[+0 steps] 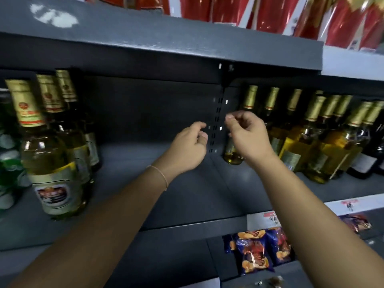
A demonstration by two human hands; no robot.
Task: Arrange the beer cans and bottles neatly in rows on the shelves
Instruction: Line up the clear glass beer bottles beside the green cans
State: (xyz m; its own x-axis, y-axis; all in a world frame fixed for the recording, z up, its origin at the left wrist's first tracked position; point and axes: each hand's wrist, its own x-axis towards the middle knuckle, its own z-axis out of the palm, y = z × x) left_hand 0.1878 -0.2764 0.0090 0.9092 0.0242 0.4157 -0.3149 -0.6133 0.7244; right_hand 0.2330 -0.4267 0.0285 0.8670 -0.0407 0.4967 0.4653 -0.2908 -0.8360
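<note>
Hovering half-curled and empty, the right hand (pixel 247 136) is sitting nearest the upright bottles (pixel 295 134) to its right; the left hand (pixel 190 147) is empty too.

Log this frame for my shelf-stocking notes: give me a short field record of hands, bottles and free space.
left hand: empty, fingers curled, raised over the bare shelf
right hand: empty, fingers pinched, in front of the right bottles
left bottles: one row, front to back
right bottles: several rows, gold-foil necks
free space: middle shelf, bare between the groups
below: snack packets
</note>
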